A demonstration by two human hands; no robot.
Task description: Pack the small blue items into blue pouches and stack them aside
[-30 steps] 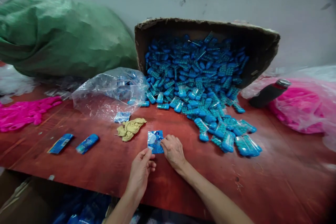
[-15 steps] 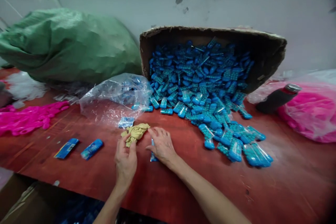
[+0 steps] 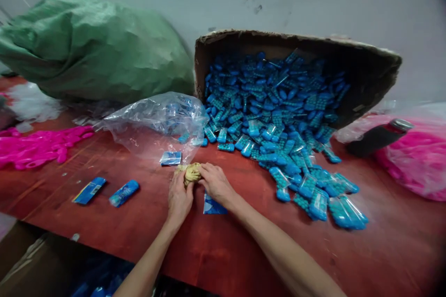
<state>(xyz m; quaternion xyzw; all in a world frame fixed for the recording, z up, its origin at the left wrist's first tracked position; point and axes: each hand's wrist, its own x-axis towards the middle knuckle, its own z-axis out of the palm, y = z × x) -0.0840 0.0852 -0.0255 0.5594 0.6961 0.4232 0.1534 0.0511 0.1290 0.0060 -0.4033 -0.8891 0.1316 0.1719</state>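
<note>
Both hands meet over a small wad of tan rubber bands (image 3: 191, 172) near the front edge of the table (image 3: 383, 246), about midway along it. The left hand (image 3: 179, 197) curls its fingers around the wad's near side, and the right hand (image 3: 216, 184) pinches it from the other side, so the soft, crumpled bundle is gripped between them. Just beneath the right wrist lies a flat blue sachet (image 3: 213, 205), glossy and square, resting on the wood.

The table is a worn, reddish-brown board with scratches and pale specks. Toward its back edge a torn cardboard box (image 3: 365, 69) lies tipped on its side, spilling a heap of blue blister packs (image 3: 275, 116), small rounded shapes in shiny clear wrap, down toward the front right. A crinkled clear plastic bag (image 3: 153, 123) sits left of the box, with another blue sachet at its mouth. Two blue packets (image 3: 106, 191) lie near the front left edge. Pink plastic pieces (image 3: 35, 146) spread along the left edge, and a bulging green woven sack (image 3: 90, 48) leans against the grey, stained wall (image 3: 313, 4). A dark bottle (image 3: 379, 137) lies on pink bagged goods at the right edge.
</note>
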